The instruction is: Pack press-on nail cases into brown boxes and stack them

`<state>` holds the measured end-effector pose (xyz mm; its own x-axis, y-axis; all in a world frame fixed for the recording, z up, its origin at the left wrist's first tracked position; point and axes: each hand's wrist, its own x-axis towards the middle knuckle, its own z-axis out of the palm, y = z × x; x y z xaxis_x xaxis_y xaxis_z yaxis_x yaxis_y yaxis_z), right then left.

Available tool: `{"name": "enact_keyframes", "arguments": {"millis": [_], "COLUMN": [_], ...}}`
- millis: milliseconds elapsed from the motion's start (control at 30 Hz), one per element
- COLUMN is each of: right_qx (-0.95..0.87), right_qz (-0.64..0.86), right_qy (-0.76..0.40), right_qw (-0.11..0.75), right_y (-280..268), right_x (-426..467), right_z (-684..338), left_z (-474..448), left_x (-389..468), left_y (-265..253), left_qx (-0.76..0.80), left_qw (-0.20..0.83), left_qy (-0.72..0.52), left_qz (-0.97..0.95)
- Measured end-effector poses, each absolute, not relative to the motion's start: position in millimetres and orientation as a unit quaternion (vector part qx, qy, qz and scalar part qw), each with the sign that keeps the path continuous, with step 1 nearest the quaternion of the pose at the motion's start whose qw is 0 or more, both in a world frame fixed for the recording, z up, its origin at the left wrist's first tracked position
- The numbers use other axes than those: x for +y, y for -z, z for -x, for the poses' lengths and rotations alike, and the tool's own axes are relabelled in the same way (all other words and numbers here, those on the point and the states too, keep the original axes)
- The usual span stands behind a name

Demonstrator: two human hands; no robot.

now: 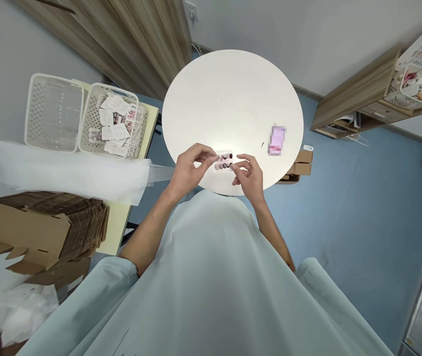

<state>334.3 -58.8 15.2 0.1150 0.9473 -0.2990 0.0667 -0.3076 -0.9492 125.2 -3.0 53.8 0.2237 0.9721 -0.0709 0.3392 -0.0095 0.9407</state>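
Note:
A small white card of press-on nails, with two rows of pink, patterned and dark nails, is in front of me at the near part of the round white table. My left hand pinches its upper left edge between thumb and fingers. At the lower right corner, the thumb and a bent finger of my right hand close on the card, while the index finger reaches out above it. Whether a single nail is between those right fingertips is too small to tell.
To the right on the table lies a blurred pink rectangular item, beside a small brown bit. White baskets, one with packed cards, stand left. Flattened cardboard boxes and white wrapping sheet are nearer. A wooden cabinet stands right.

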Motion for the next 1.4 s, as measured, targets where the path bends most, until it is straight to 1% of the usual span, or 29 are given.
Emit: {"name": "enact_keyframes", "arguments": {"millis": [133,300,467,667,833,1000,1167,1267,1400], "right_qx": [-0.412,-0.409,-0.377,-0.378,-0.378,-0.376,-0.369,-0.374,-0.384], "right_qz": [0.612,0.607,0.63,0.628,0.654,0.666,0.646,0.628,0.636], "right_qy": [-0.516,-0.531,-0.515,-0.535,-0.509,-0.5,-0.54,-0.563,-0.562], "right_qw": [0.435,0.426,0.443,0.42,0.413,0.406,0.394,0.385,0.364], "right_y": [-15.9,-22.0,-23.5,-20.3,-13.6,-12.2,-3.9,10.5,33.4], "right_x": [-63.3,-64.7,-67.0,-74.4,-72.9,-65.7,-58.1,-54.0,-46.3], "right_z": [-355.4,-374.9,-375.3,-369.9,-351.0,-332.5,-308.1,-280.4,-231.5], "left_z": [-142.1,-154.1,-169.9,-168.0,-158.2,-143.0,-109.9,-78.3,-31.2], "left_x": [-3.8,-3.1,-6.9,-7.7,-9.6,-15.8,-10.8,-1.4,11.9], "left_y": [-56.4,-57.1,-56.2,-54.7,-48.3,-36.3,-20.1,-1.9,32.6], "left_qx": [0.526,0.529,0.562,0.579,0.589,0.596,0.587,0.582,0.575], "left_qw": [0.503,0.551,0.542,0.534,0.531,0.541,0.567,0.57,0.571], "left_qy": [-0.322,-0.292,-0.296,-0.278,-0.246,-0.237,-0.252,-0.256,-0.25], "left_qz": [-0.605,-0.576,-0.551,-0.55,-0.557,-0.543,-0.521,-0.521,-0.529]}}
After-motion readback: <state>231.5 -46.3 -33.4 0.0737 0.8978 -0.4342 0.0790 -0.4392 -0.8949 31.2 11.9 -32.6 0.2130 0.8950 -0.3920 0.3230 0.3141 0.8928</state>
